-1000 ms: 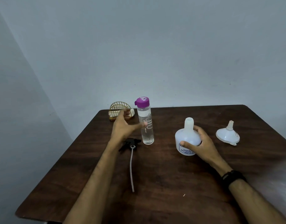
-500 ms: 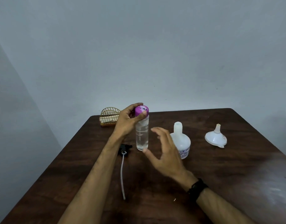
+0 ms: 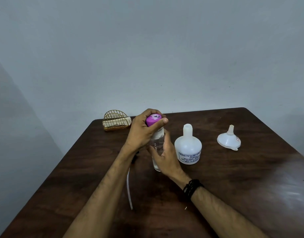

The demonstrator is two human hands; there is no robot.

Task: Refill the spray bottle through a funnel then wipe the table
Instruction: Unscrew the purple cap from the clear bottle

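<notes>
Hands meet on the clear bottle (image 3: pixel 157 152), which stands upright on the dark wooden counter (image 3: pixel 242 186). Left hand (image 3: pixel 144 133) has its grip closed over the purple cap (image 3: pixel 153 119), thumb and fingers wrapped round it. Right hand (image 3: pixel 165 157) has its grip curled round the bottle's body, fingers bent against the clear wall; a black band (image 3: pixel 192 188) sits on that wrist. Spray bottle (image 3: pixel 188 146), white, labelled and with its neck open, stands just beside the right hand. Funnel (image 3: pixel 229 139) rests wide end down, spout up, well apart to the right. Sprayer tube (image 3: pixel 129 189) lies on the counter under the left forearm. Wire holder (image 3: pixel 116 120) sits near the counter's far left corner.
</notes>
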